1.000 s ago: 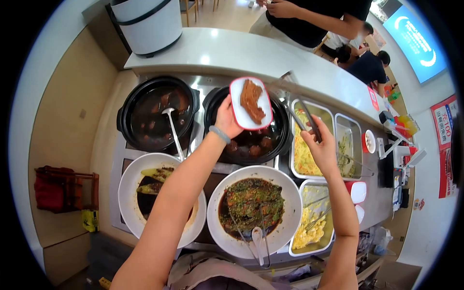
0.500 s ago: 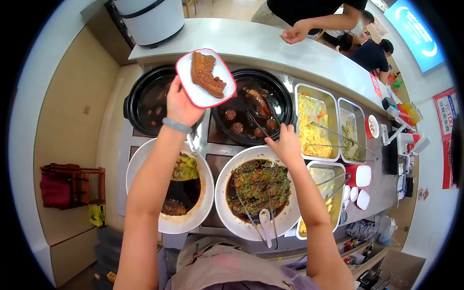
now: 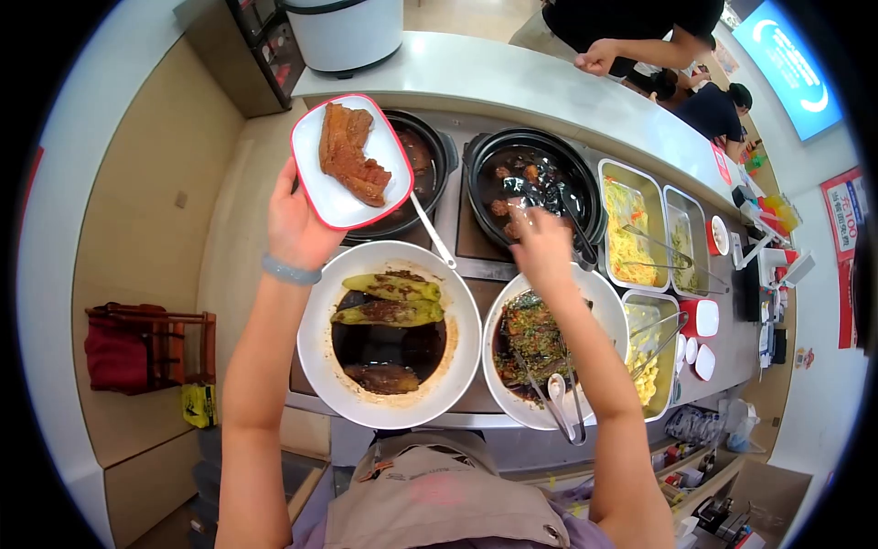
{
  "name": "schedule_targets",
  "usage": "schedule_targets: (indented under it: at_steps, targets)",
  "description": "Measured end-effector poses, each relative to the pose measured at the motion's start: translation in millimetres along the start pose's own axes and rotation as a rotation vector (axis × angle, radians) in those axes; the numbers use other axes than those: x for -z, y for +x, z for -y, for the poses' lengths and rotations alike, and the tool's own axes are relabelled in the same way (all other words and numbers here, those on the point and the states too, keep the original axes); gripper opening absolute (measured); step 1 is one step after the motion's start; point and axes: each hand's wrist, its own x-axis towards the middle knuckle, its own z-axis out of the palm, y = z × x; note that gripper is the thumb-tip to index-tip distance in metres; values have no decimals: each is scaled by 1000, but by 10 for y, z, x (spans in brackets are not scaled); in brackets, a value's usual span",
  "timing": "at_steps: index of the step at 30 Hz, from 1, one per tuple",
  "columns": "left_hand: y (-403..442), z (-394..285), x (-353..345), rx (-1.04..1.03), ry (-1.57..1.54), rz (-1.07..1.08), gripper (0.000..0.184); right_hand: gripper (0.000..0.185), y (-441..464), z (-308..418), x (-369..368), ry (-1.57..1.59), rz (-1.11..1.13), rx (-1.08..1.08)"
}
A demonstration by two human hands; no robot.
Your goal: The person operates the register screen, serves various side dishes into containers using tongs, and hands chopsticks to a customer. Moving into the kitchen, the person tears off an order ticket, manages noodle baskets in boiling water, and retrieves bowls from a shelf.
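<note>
My left hand (image 3: 300, 220) holds up a white plate with a red rim (image 3: 393, 190), a long piece of brown braised meat (image 3: 349, 154) lying on it. The plate is over the edge of the left black pot (image 3: 422, 165). Above the near edge of the right black pot (image 3: 549, 176), my right hand (image 3: 540, 240) is smeared by motion, and whether it holds anything cannot be made out. Dark tongs (image 3: 578, 229) rest in that pot's right side, among dark liquid and meatballs. A ladle (image 3: 433, 233) leans out of the left pot.
Nearer me are a white bowl with green peppers (image 3: 389, 300) and a white bowl of chopped topping (image 3: 608, 311). Metal trays (image 3: 631, 224) stand to the right. Behind the pots runs a white counter (image 3: 476, 75), with a person's hand (image 3: 596, 57) beyond it.
The plate has moved left with my left hand. My right hand has come away from the tongs, which now lie in the right pot. The view has shifted left.
</note>
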Motion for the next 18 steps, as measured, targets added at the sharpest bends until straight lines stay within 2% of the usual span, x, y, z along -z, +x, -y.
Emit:
schedule_targets:
  at_steps: [1,2,3,6,10,12,13,14,16,18]
  targets:
    - [-45,-75,30,-10,21,-16,45,66,59,153,-125,163,-32,179]
    - [-93,-130,50,-20,40,-33,45,61,116,207,-352,198,-72,406]
    - [-145,-177,58,-41,37,-37,46,60,181,327,-421,148,8,497]
    - [-251,-315,138,-59,25,-48,46,54,400,492,-584,105,126,682]
    - [-323,-420,324,-83,-13,-11,46,50,591,497,-616,112,115,756]
    - [-355,-401,329,-73,3,-30,46,50,619,470,-445,212,-25,700]
    - [-360,-396,341,-62,-12,-2,47,43,606,442,-362,294,-88,632]
    - [-369,-382,349,-54,-28,24,47,43,577,421,-224,287,-87,630]
    - [-363,-324,344,-29,-60,43,47,30,451,323,53,525,-314,284]
    - [-319,-228,338,-7,-74,1,47,22,272,122,133,923,-394,-221]
